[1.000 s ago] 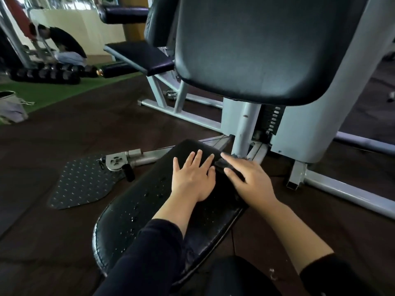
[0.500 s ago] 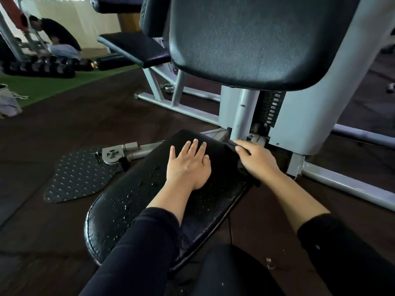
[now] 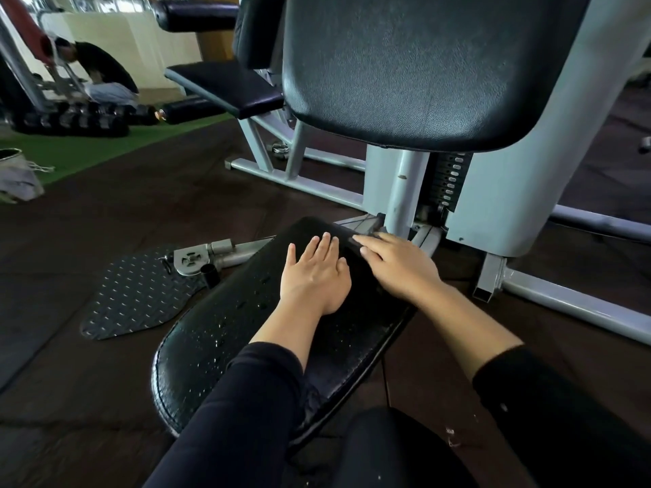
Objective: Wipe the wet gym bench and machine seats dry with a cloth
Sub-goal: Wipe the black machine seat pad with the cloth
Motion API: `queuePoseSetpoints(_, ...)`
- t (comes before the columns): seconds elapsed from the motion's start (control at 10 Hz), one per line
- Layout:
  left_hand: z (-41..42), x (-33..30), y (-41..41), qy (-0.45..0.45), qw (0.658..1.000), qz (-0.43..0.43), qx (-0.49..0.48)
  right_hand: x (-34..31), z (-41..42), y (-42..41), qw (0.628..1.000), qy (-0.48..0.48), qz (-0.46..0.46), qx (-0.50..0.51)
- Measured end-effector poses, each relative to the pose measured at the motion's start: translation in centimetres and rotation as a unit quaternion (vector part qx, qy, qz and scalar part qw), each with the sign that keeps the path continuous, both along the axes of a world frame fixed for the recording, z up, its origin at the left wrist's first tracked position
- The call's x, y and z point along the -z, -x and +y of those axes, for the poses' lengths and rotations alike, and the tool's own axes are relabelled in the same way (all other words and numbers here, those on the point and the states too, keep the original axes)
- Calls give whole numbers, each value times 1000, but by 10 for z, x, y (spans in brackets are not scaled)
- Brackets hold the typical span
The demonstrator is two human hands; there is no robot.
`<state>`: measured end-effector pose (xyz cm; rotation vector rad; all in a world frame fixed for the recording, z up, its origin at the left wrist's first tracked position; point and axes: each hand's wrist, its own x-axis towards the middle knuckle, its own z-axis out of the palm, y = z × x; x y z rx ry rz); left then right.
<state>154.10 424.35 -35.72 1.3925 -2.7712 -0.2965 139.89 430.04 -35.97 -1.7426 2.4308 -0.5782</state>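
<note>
Bench (image 3: 225,350): our left hand (image 3: 313,276) flat, fingers straight; right hand (image 3: 398,265) presses dark cloth (image 3: 355,241). Risk: droplets behind our fingers get missed.

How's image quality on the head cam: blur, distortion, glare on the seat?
Head view: wide-angle bending curves the white machine frame near the edges; the right hand on the dark cloth is slightly motion-blurred, the flat left hand sharper; the black padded seat shows bright specks from droplets, no strong glare; the dim foreground contrasts with the brighter background wall.
</note>
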Motion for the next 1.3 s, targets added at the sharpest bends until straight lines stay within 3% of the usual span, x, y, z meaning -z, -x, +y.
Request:
queuePoseSetpoints(0.1,-1,0,-1,-1,1000,2,3,1,2,21,997,5,-75,33)
queuePoseSetpoints(0.2,-1,0,0,-5,1000,8,6,11,23,26,987,73,-125,64)
queuePoseSetpoints(0.4,-9,-6,-3,-41,998,19,33,15,51,-21,991,128,31,-18)
queuePoseSetpoints(0.5,-12,-21,-18,-119,990,75,24,7,33,-34,995,57,57,-61)
queuePoseSetpoints(0.6,-20,-27,-45,-44,998,50,-9,-2,5,-32,995,-4,39,-89)
queuePoseSetpoints(0.7,-30,-22,-75,-25,997,7,-73,-8,-14,-20,996,-42,3,-82)
queuePoseSetpoints(0.9,-22,-11,-93,-42,991,17,-124,-6,9,-4,999,-37,-32,16)
queuePoseSetpoints(1.0,-22,-11,-91,-27,992,12,-126,-1,28,-14,1000,-2,1,1)
queuePoseSetpoints(1.3,-23,-6,-90,-19,991,11,-132,-19,-23,-39,981,-57,-30,-185)
